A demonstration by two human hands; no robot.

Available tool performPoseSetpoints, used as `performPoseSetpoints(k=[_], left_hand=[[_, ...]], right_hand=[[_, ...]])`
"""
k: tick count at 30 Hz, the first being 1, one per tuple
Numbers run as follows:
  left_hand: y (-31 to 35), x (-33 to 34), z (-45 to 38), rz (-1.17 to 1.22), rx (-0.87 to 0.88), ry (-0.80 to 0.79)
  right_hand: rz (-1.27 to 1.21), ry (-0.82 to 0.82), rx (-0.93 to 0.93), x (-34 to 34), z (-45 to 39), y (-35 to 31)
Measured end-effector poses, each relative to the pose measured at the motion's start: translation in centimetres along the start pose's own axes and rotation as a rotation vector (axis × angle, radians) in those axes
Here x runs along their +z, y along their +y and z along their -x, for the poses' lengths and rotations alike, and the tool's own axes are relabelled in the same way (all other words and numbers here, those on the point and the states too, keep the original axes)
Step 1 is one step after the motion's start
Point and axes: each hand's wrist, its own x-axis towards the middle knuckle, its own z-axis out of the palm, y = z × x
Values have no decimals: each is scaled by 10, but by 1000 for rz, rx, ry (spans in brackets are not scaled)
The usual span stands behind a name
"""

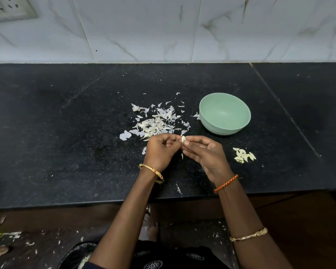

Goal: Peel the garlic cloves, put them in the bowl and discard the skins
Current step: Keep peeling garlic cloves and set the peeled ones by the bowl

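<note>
Both hands meet over the black counter (66, 133): the right hand (202, 152) pinches a garlic clove (183, 139), the left hand (159, 148) has its grip curled at the clove's edge. Skins (155, 123) lie beyond, the green bowl (224, 113) and peeled cloves (243, 155) to the right.

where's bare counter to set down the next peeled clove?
Bare counter runs left of the skin pile, and between the bowl and the peeled cloves. The strip behind the bowl up to the tiled wall is also free. It is crowded between the skin pile and the bowl, and around both hands holding a clove.
</note>
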Motion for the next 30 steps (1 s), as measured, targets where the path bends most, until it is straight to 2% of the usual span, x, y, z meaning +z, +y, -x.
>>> performPoseSetpoints(k=[5,15,23,30], left_hand=[[2,-6,-21,-96,24,-70],[-4,-19,-61,-208,61,-95],[-9,-27,-76,-213,89,-130],[-3,-36,-81,-82,-51,-169]], right_hand=[[40,-9,-70,9,-17,0],[264,37,-197,23,-45,-4],[281,-10,-155,26,-55,-6],[185,-5,-98,25,-63,-13]])
